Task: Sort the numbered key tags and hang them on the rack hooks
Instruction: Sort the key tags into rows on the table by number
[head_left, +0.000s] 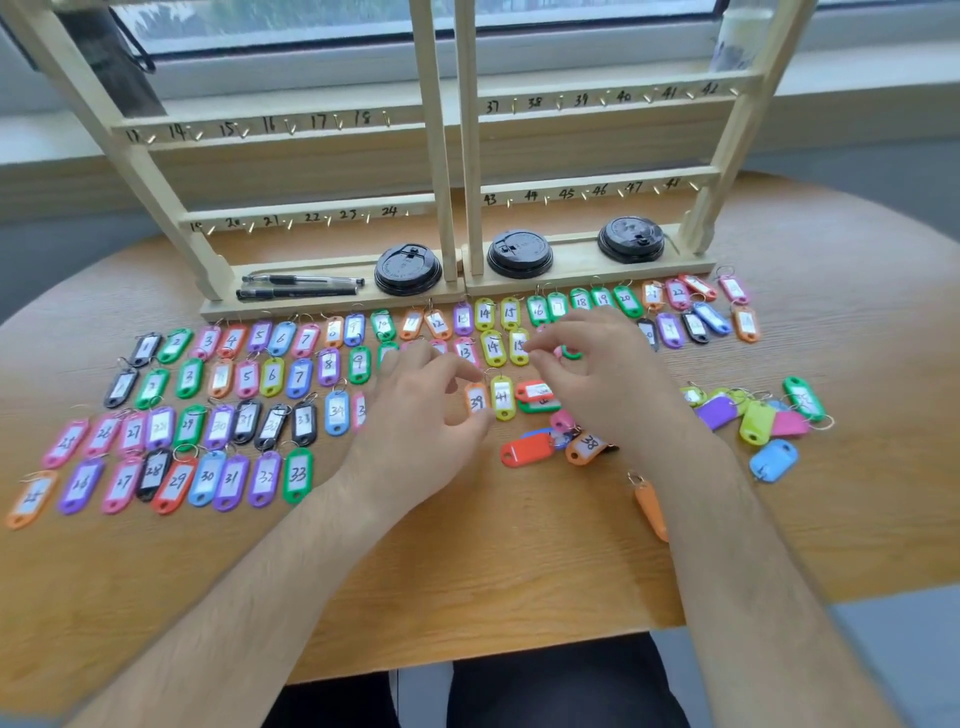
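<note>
Rows of coloured numbered key tags (298, 376) lie on the wooden table (467, 571) in front of the wooden rack (447, 156), whose numbered hooks (291, 126) hang bare. My left hand (415, 421) is at the table's middle. Its thumb and forefinger pinch the orange tag 39 (477, 401), which lies flat beside the yellow tag 41 (502, 397). My right hand (597, 374) hovers just right of them, fingertips bunched at the edge of a yellow tag 15 (518, 345). Whether they hold anything is hidden.
An unsorted heap of tags (753, 415) lies at the right, with loose ones such as the orange tag 38 (587, 446) and a red tag (527, 451) near my right wrist. Black cup lids (408, 270) and pens (298, 287) rest on the rack base.
</note>
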